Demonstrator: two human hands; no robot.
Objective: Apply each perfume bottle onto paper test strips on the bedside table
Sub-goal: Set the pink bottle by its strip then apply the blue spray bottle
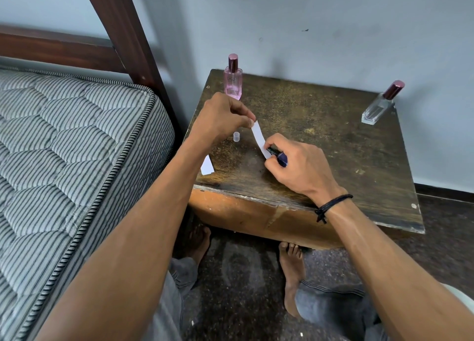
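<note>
My left hand [223, 117] pinches the upper end of a white paper test strip [258, 137] held just above the bedside table [333, 145]. My right hand [300, 169] grips a small dark blue perfume bottle [278, 156], its tip pressed against the strip's lower end. A small clear cap [236, 137] stands on the table below my left hand. A pink perfume bottle [233, 80] stands capped at the back left corner. A clear perfume bottle [382, 104] with a dark cap stands at the back right. Another white strip [207, 165] lies at the table's left edge, partly hidden by my left forearm.
A striped mattress [71, 148] on a dark wooden bed frame [123, 33] lies close to the table's left side. The wall [307, 28] is right behind the table. My bare feet [292, 271] rest on the dark floor under the table's front edge.
</note>
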